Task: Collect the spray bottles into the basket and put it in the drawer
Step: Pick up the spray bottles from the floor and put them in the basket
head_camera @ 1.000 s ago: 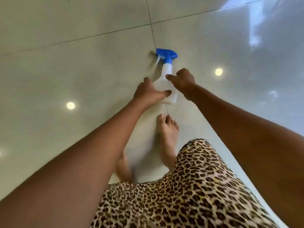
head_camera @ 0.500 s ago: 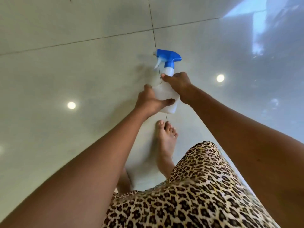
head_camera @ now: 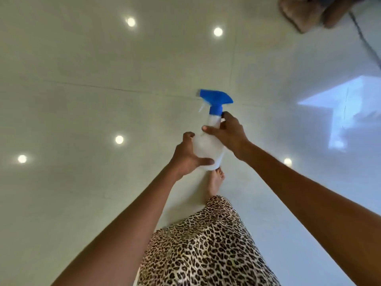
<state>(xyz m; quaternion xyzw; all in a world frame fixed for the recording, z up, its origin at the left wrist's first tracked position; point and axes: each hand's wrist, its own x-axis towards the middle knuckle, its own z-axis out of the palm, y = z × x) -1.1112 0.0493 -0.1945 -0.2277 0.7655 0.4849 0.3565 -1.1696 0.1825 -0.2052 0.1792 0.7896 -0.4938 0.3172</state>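
A white spray bottle (head_camera: 207, 146) with a blue trigger head is held upright in the air above the floor, in front of me. My left hand (head_camera: 186, 155) grips the lower body of the bottle from the left. My right hand (head_camera: 228, 132) wraps the bottle's shoulder and neck from the right. Neither a basket nor a drawer is in view.
Below lies a glossy pale tiled floor (head_camera: 82, 100) with reflected ceiling lights. My bare foot (head_camera: 215, 182) and a leopard-print garment (head_camera: 206, 244) are under the bottle. A brown blurred object (head_camera: 309, 11) sits at the top right corner.
Both hands closed on the bottle lying on the floor and lifted it upright. The view has risen and swung, bringing more floor and the brown object into sight.
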